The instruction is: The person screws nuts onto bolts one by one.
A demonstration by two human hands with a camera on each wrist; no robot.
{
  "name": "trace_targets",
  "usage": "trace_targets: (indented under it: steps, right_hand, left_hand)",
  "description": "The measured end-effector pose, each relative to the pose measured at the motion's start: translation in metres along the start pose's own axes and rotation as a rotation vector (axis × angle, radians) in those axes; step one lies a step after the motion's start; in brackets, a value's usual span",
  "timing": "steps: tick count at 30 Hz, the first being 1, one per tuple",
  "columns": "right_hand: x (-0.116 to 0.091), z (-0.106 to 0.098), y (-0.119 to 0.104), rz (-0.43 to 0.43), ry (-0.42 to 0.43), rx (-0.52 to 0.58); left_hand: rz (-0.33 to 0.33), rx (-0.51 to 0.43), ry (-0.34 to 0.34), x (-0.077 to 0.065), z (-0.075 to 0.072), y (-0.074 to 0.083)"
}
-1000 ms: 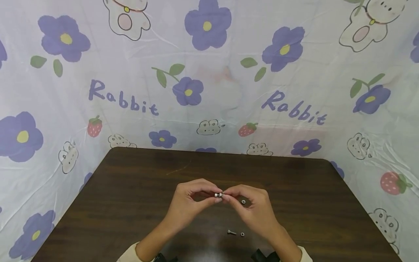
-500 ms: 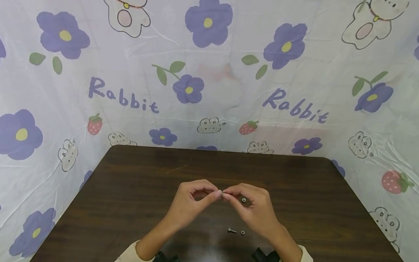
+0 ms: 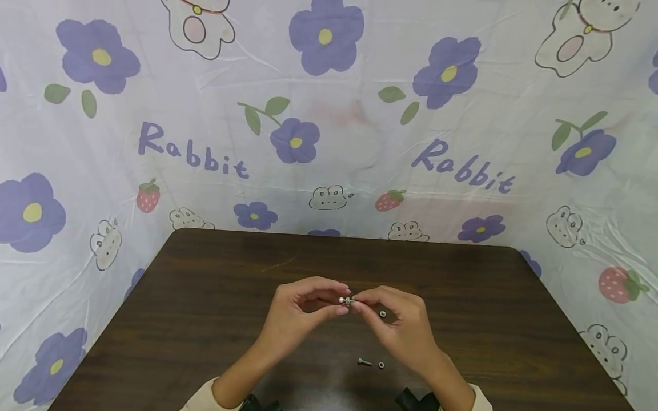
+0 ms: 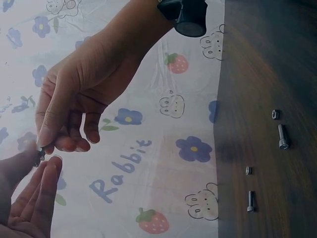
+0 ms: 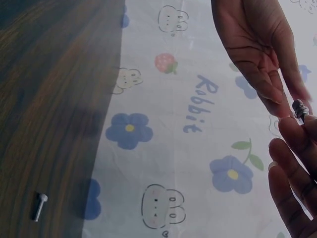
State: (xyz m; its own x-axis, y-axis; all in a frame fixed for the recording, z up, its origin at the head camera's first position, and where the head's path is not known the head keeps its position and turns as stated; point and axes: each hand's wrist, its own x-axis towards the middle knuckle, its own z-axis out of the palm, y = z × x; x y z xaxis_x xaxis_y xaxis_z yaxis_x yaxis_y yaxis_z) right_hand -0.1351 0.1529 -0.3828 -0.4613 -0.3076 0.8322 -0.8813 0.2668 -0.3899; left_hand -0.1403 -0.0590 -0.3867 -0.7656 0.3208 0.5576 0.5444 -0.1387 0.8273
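In the head view, my right hand pinches the thin end of a small silver bolt between thumb and index finger, above the table. A nut sits around its shank, near the bolt's head. My left hand is spread around the head end, thumb below and index finger above, with a gap to the metal. The right wrist view shows the bolt's ridged head rising from the right fingertips, with the left hand close beside it.
On the dark wooden table lie a bolt, a nut and another nut. The left wrist view shows a second loose bolt, hidden in the head view. A patterned cloth surrounds the table's back and sides.
Half a second ago the left thumb and index finger were closed over the bolt's head; now they have parted and the head shows. The right hand keeps its pinch, almost unmoved.
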Motion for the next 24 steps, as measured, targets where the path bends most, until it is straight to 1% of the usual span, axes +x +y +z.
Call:
trace_targets:
  steps: [3, 5, 8, 13, 18, 24]
  right_hand:
    - [0.0001, -0.0001, -0.0005, 0.009, -0.010, 0.005]
    - [0.0001, 0.0003, -0.0007, 0.009, -0.013, 0.010]
    - [0.0002, 0.0005, -0.0009, 0.012, -0.016, 0.012]
    - [-0.0004, 0.0003, -0.0006, 0.003, -0.012, 0.013]
    - [-0.0001, 0.0003, 0.0004, -0.011, -0.004, 0.008]
    - [-0.0004, 0.0009, 0.0000, -0.022, -0.002, 0.004]
  left_hand:
    - [0.047, 0.025, -0.013, 0.0002, 0.0001, -0.0016]
    - [0.057, 0.039, -0.015, 0.0000, 0.0005, -0.0025]
    - [0.054, 0.054, -0.008, -0.0005, 0.0008, -0.0028]
    - [0.019, 0.070, 0.005, -0.0011, 0.0014, -0.0025]
    - [-0.034, 0.066, 0.007, -0.0005, 0.0017, -0.0032]
    - [-0.088, 0.083, -0.007, -0.0007, 0.0017, -0.0032]
